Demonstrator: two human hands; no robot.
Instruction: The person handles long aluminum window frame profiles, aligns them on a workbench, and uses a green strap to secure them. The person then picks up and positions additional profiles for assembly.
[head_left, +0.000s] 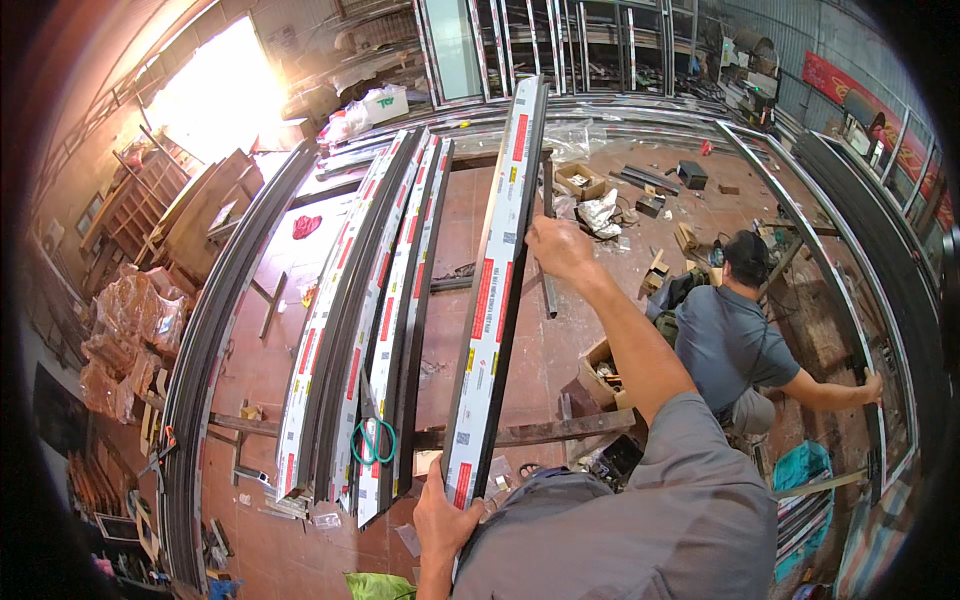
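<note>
A long dark metal profile [487,290], its top face covered with white and red printed film, slants away in front of me. My left hand [443,515] is closed around its near end, thumb on the edge. Farther up, my right hand [558,247] grips the profile's right edge with bent fingers. To the left, several similar film-covered profiles [340,290] lie side by side on a wooden support bar [530,432]. Scissors [372,440] with green handles rest on the near part of those profiles.
A co-worker [725,335] crouches at right, one hand on a long frame [835,270]. Dark profiles [225,340] are stacked at left. An open cardboard box [580,181], a black box [691,175] and scattered tools are on the red tiled floor. Clear plastic wrap [130,330] is piled far left.
</note>
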